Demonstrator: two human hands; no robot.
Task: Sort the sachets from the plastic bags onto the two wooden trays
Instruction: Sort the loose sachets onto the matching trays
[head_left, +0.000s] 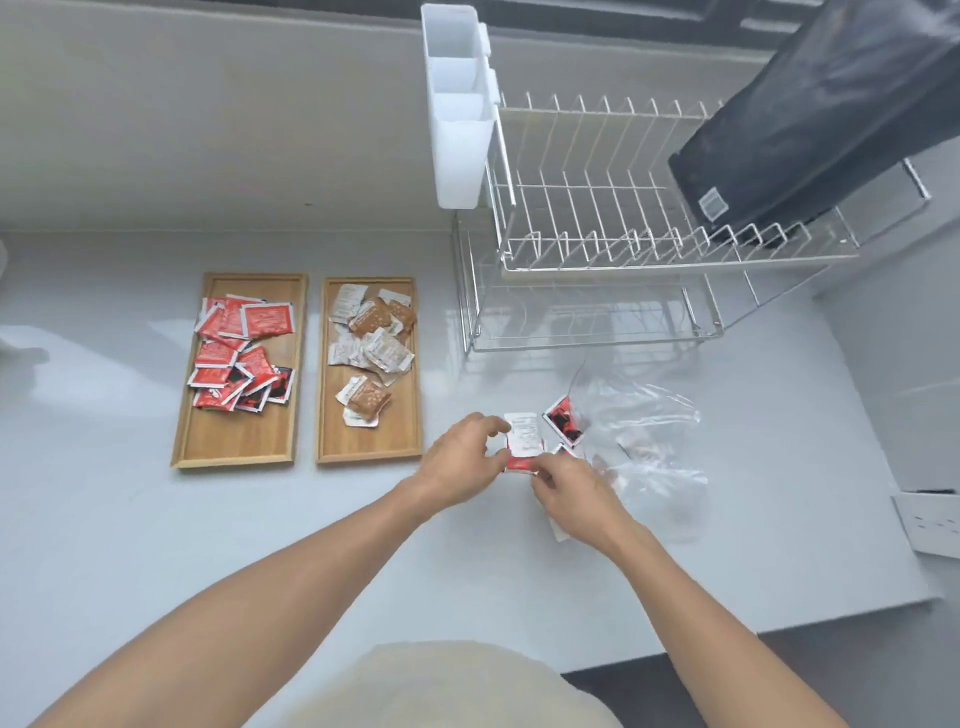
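Observation:
Two wooden trays lie side by side on the white counter. The left tray (236, 441) holds several red sachets (241, 353). The right tray (369, 447) holds several white and brown sachets (371, 343). My left hand (457, 462) pinches a small stack of sachets (524, 441), white one on top, red one beneath. My right hand (571, 499) grips the stack's lower right corner. A red and black sachet (563, 420) lies just right of the stack at the mouth of a crumpled clear plastic bag (649, 441).
A two-tier wire dish rack (597, 234) stands behind the bag, with a white cutlery holder (457, 104) on its left end and a black bag (810, 130) on its right. A white socket box (930, 519) sits at the counter's right edge.

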